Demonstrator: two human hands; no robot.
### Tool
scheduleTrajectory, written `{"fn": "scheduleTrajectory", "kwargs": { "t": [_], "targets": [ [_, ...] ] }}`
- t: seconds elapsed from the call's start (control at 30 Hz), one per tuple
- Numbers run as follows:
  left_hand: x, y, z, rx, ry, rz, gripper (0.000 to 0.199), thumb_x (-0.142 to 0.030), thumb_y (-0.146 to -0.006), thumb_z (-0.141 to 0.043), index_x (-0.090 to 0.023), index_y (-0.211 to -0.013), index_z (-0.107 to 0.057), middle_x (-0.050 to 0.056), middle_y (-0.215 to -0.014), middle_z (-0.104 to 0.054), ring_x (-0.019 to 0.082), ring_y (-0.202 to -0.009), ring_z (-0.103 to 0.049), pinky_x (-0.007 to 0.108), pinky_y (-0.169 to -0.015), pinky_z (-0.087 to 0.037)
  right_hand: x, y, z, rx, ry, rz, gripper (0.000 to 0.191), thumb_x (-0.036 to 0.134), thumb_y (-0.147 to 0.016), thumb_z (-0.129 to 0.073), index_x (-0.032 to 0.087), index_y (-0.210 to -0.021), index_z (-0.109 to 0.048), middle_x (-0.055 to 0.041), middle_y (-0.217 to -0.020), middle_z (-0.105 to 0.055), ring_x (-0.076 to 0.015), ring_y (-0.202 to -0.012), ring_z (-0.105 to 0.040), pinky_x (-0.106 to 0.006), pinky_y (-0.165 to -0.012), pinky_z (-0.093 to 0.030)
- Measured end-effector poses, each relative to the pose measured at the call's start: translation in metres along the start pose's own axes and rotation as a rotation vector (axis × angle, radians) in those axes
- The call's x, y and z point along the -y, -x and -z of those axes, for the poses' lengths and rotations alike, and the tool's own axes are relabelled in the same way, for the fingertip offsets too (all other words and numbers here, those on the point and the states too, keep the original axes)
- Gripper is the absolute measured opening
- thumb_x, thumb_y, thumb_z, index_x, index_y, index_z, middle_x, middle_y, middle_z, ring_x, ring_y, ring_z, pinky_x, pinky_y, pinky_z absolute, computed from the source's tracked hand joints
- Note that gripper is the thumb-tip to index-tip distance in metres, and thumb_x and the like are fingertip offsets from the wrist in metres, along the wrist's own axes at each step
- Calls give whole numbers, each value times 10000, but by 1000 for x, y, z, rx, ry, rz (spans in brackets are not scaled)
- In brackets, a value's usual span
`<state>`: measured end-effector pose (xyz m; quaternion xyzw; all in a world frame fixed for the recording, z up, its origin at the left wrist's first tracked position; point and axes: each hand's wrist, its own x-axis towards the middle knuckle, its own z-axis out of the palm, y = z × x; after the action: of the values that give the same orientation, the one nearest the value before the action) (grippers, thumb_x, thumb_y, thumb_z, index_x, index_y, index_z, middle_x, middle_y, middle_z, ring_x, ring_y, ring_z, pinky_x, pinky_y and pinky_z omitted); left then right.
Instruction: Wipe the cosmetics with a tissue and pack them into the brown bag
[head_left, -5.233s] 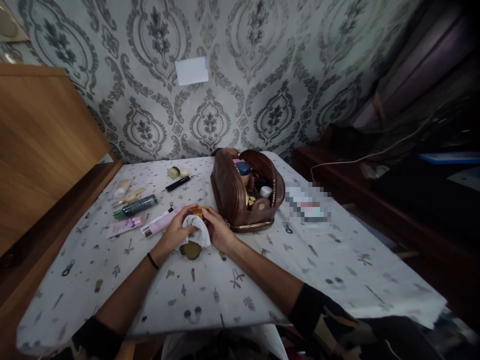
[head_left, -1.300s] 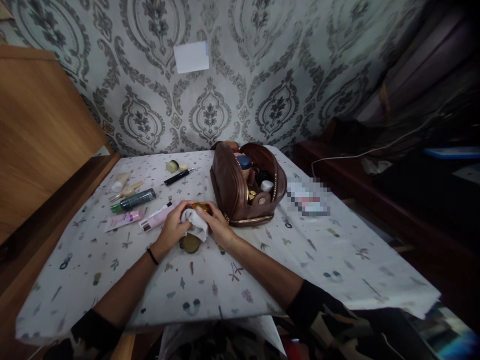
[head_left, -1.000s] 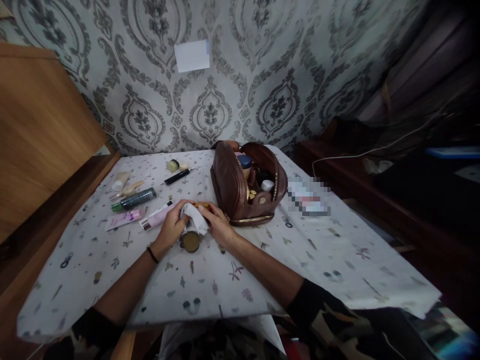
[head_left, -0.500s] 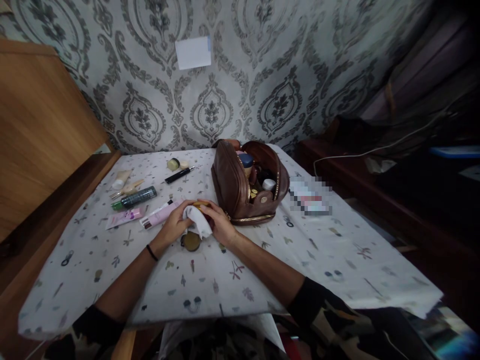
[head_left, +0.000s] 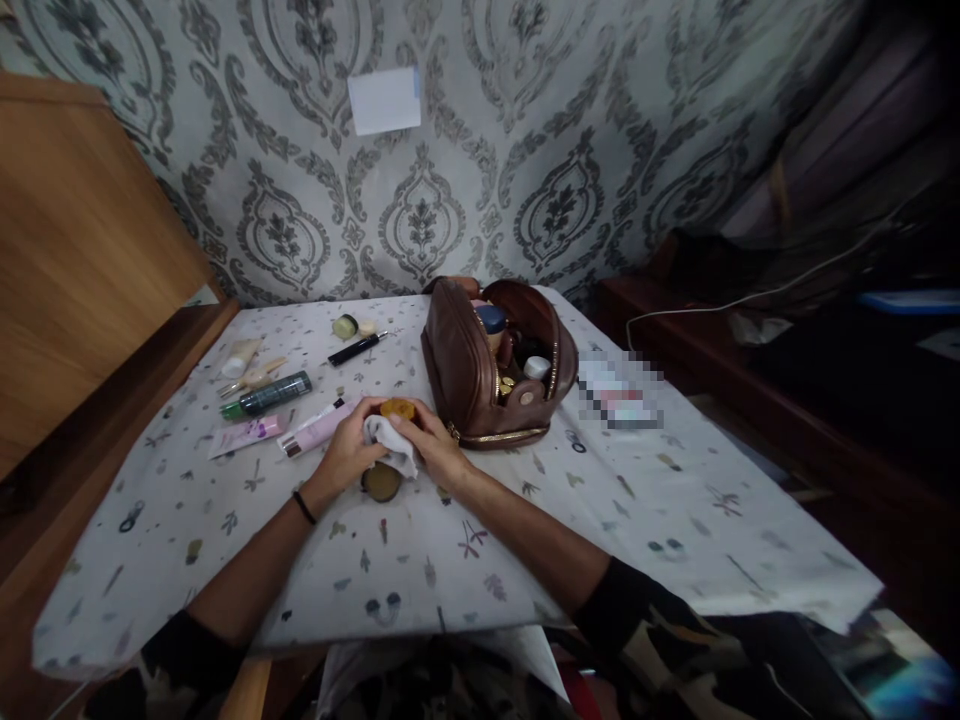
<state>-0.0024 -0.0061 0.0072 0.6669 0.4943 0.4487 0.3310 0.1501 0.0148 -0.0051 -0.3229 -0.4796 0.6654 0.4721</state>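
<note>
A light cover printed with small motifs dresses the desk (head_left: 637,560), whose far edge meets a damask-papered wall (head_left: 420,220); a white card (head_left: 385,101) hangs there. A wooden cabinet (head_left: 90,250) stands beyond the far left corner, dark red furniture (head_left: 637,300) beyond the far right. The brown bag (head_left: 459,355) sits unzipped toward the far edge, right of centre. Tubes (head_left: 315,430), a dark bottle (head_left: 276,392) and a black pen (head_left: 355,350) lie on the left half.

Both forearms reach in from the near edge and meet left of the bag's front. The left grip (head_left: 351,445) is curled around a white cloth (head_left: 390,438); the right grip (head_left: 437,443) pinches an amber object (head_left: 397,408) just beyond it. An olive disc (head_left: 382,482) lies just nearer than the cloth.

Plain cover stretches from the right forearm to the right edge, and from the disc to the near edge; the bag borders the right grip closely.
</note>
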Motion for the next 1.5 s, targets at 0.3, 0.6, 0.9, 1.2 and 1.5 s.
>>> {"fn": "scheduleTrajectory", "kwargs": {
  "t": [0.3, 0.6, 0.9, 1.2, 1.5],
  "targets": [
    [-1, 0, -1, -46, -94, -7, 470, -148, -648, -650, -189, -1106, -549, 34, -1036, -656, 211, -971, -611, 319, -872, -463, -2, -1, 5, -18, 228, 95, 382, 461, -784, -689, 241, -1091, -628, 3, -981, -667, -194, -943, -604, -316, -869, -448],
    [2, 2, -3, -81, -213, -41, 469, -151, -662, -634, -179, -1123, -554, 66, -1063, -667, 239, -982, -622, 358, -883, -477, -5, -3, 5, -23, 285, 105, 442, 412, -723, -742, 218, -1094, -604, -16, -1013, -647, -200, -958, -593, -344, -892, -443],
    [5, -1, -1, -96, -181, -126, 418, -163, -703, -614, -172, -1119, -567, 67, -1073, -646, 229, -996, -601, 358, -905, -472, 5, 1, 3, 4, 2, -7, 402, 407, -669, -787, 219, -1003, -665, 8, -924, -668, -178, -889, -598, -279, -790, -455],
    [7, 0, 1, -105, -145, -200, 310, -216, -804, -559, -184, -1111, -587, 65, -1066, -640, 221, -998, -587, 358, -909, -464, 4, -1, -2, -21, -264, -128, 405, 427, -598, -841, 198, -905, -710, 12, -852, -680, -140, -791, -587, -253, -742, -430],
    [5, -1, 1, -143, -16, -114, 242, -332, -877, -524, -178, -1032, -628, 64, -1022, -674, 221, -974, -605, 337, -887, -465, 5, 2, -4, 23, -311, -143, 369, 396, -611, -859, 208, -886, -699, 45, -786, -635, -101, -707, -553, -227, -650, -423]
  ]
}}
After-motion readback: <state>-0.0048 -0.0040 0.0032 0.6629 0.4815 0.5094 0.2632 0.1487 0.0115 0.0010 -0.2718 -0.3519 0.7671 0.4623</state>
